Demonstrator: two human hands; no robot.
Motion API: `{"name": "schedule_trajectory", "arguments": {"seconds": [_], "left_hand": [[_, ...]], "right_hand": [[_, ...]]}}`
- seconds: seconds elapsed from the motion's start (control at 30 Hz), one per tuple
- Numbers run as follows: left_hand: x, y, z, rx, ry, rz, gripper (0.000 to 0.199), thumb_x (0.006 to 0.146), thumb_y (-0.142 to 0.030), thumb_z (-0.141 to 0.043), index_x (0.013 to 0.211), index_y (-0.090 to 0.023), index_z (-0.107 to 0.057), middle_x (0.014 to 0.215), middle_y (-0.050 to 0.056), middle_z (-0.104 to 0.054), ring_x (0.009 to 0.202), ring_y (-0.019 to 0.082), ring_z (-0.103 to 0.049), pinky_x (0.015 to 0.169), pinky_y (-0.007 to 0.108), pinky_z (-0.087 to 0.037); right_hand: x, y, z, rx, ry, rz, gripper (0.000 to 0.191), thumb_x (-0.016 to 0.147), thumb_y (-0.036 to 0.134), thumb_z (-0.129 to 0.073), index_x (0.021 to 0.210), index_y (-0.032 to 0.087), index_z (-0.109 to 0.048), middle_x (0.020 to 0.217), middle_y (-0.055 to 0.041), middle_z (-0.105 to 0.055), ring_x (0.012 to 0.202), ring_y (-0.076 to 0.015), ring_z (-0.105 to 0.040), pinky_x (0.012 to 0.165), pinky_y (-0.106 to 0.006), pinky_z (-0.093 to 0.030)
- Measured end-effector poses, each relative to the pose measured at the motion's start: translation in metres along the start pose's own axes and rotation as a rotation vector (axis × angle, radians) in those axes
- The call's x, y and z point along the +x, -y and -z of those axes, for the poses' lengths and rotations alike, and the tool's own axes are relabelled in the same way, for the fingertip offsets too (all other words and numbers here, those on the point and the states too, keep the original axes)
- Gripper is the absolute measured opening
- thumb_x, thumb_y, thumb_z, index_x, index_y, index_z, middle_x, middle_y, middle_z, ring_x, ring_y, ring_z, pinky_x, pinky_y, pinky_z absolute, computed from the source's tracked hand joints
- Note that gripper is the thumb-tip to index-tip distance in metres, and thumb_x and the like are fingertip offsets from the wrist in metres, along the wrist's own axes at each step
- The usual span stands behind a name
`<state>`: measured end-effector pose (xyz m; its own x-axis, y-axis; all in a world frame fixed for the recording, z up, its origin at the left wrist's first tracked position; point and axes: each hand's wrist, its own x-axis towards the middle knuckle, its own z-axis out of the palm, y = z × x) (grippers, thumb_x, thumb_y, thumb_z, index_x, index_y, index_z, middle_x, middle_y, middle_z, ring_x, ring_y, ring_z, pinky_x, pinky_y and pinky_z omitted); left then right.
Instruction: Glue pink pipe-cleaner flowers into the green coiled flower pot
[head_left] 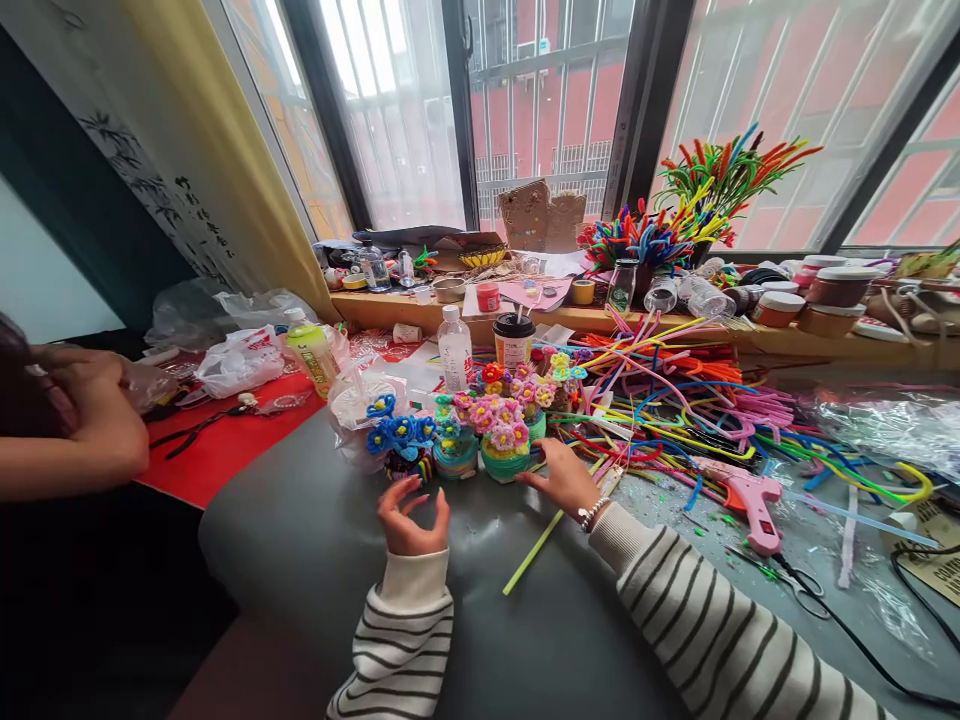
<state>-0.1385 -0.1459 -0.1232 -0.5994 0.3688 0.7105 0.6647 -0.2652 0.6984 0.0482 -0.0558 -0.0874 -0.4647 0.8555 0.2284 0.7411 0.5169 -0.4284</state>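
Several small pots of pipe-cleaner flowers stand in a row on the grey table (300,570). My left hand (414,518) is just in front of the pot of blue flowers (403,432), fingers apart and curved, with nothing between them. My right hand (562,478) has its fingers spread beside the green pot (504,463) with pink flowers; whether the fingertips touch it is hard to tell. Between these stands a teal pot (454,455). A yellow-green stick (531,555) lies in front of my right hand.
A pink glue gun (754,505) and scissors (806,590) lie at the right, near heaped pipe cleaners (675,400). A water bottle (454,350) and lidded cup (514,342) stand behind the pots. Another person's arm (97,430) rests at the left.
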Motion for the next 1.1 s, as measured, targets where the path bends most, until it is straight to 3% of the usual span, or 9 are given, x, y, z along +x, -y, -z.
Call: {"name": "schedule_trajectory", "arguments": {"seconds": [0.1, 0.17, 0.57, 0.8, 1.1], "left_hand": [[0.015, 0.016, 0.011, 0.06, -0.072, 0.016, 0.059, 0.052, -0.027, -0.068, 0.1, -0.018, -0.035, 0.107, 0.013, -0.046, 0.1, 0.029, -0.051, 0.069, 0.042, -0.051], [0.022, 0.024, 0.012, 0.055, -0.062, 0.031, 0.065, 0.05, -0.031, -0.069, 0.103, -0.019, -0.034, 0.107, 0.014, -0.047, 0.099, 0.03, -0.052, 0.071, 0.046, -0.05], [0.032, 0.054, 0.002, -0.017, 0.008, 0.115, 0.077, 0.05, -0.032, -0.068, 0.114, -0.021, -0.026, 0.113, 0.014, -0.048, 0.102, 0.027, -0.053, 0.083, 0.046, -0.045], [0.034, 0.054, -0.001, 0.01, 0.034, 0.129, 0.081, 0.05, -0.028, -0.07, 0.116, -0.02, -0.023, 0.115, 0.016, -0.045, 0.104, 0.027, -0.051, 0.086, 0.047, -0.044], [0.038, 0.047, 0.0, 0.046, 0.036, 0.14, 0.08, 0.052, -0.023, -0.068, 0.117, -0.017, -0.021, 0.117, 0.018, -0.045, 0.102, 0.025, -0.052, 0.086, 0.044, -0.044]], "right_hand": [[0.008, 0.002, -0.008, 0.042, -0.014, -0.061, 0.05, 0.066, 0.046, -0.061, 0.1, 0.01, -0.053, 0.093, -0.0119, -0.059, 0.086, -0.0207, -0.055, 0.073, -0.029, -0.041], [0.011, 0.004, -0.012, 0.062, -0.021, -0.086, 0.047, 0.066, 0.045, -0.06, 0.097, 0.01, -0.054, 0.092, -0.0113, -0.059, 0.084, -0.0204, -0.056, 0.072, -0.028, -0.041], [0.015, 0.01, -0.027, 0.116, -0.085, -0.141, 0.039, 0.068, 0.041, -0.057, 0.095, 0.012, -0.052, 0.093, -0.0111, -0.057, 0.086, -0.0217, -0.054, 0.073, -0.031, -0.041], [0.016, 0.012, -0.027, 0.175, -0.124, -0.144, 0.056, 0.061, 0.05, -0.06, 0.102, 0.013, -0.049, 0.096, -0.0108, -0.057, 0.091, -0.023, -0.054, 0.073, -0.03, -0.042], [0.018, 0.02, -0.03, 0.192, -0.161, -0.197, 0.051, 0.062, 0.049, -0.058, 0.097, 0.014, -0.047, 0.096, -0.0117, -0.055, 0.092, -0.0248, -0.054, 0.072, -0.032, -0.042]]}}
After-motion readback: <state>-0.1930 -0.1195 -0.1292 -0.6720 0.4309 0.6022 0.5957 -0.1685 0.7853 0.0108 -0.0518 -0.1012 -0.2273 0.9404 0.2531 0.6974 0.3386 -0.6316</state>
